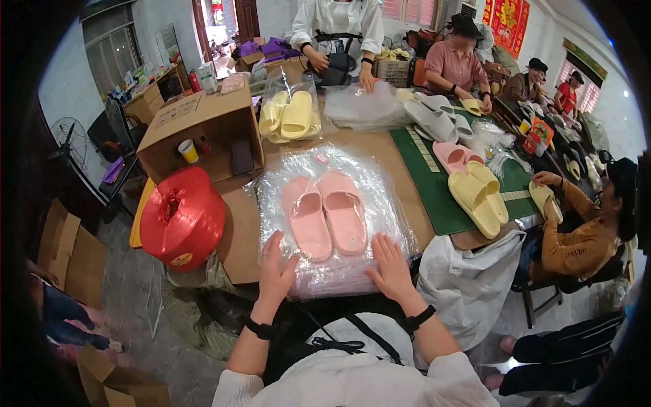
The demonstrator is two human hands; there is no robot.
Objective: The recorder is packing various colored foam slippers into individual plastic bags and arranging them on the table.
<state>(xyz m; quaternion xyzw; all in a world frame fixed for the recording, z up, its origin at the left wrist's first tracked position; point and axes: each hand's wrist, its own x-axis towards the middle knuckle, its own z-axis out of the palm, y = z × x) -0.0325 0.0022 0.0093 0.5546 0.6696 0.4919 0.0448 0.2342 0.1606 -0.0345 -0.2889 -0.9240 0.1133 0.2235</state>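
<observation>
A pair of pink slide slippers (309,227) lies side by side on a stack of clear plastic bags (386,203) right in front of me. Whether the slippers are inside the top bag or on it, I cannot tell. My left hand (277,275) rests at the near left corner of the stack, fingers stretched out, beside the left slipper's heel. At the near right corner, my right hand (391,270) lies with its fingers extended on the plastic. Neither hand grips anything. Beyond the stack, yellow slippers (296,115) stand in a clear bag.
A red roll of plastic twine (183,217) and an open cardboard box (203,125) flank my left. To the right, a green mat (424,193) bears yellow, pink and grey slippers. Several people sit or stand around the table; one across touches clear bags (363,105).
</observation>
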